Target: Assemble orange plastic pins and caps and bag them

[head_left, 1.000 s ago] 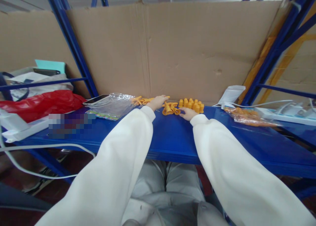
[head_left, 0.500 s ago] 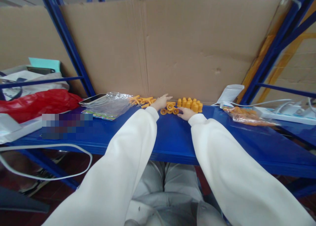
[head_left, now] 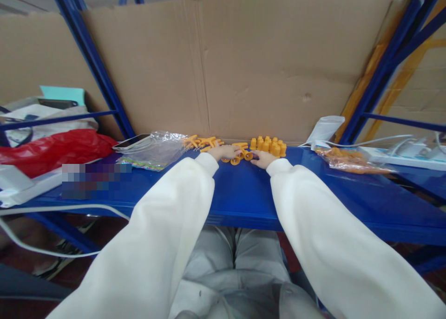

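Several small yellow-orange cup-shaped pieces [head_left: 235, 160] lie in a loose cluster on the blue shelf between my two hands, hollow ends toward me. My left hand [head_left: 226, 152] reaches over the left of this cluster with its fingers stretched out, partly covering it. From the right, my right hand [head_left: 263, 159] rests with fingers apart, its tips at the edge of the rightmost cup [head_left: 248, 155]. Behind it stand yellow knobbed pieces [head_left: 266, 145], upright in close rows. Yellow branching pieces with small chains [head_left: 202, 143] are piled to the left of my left hand.
A clear plastic bag [head_left: 156, 149] and a phone [head_left: 130, 142] lie left on the blue shelf [head_left: 244, 193]. A bag of orange pieces [head_left: 348, 160] and a white power strip [head_left: 400, 155] sit right. Cardboard [head_left: 261, 68] backs the shelf. A red bag [head_left: 59, 149] is far left.
My left hand has come slightly down and its fingers now point right over the cups. The cups have shifted a little in their cluster. My right hand has hardly moved.
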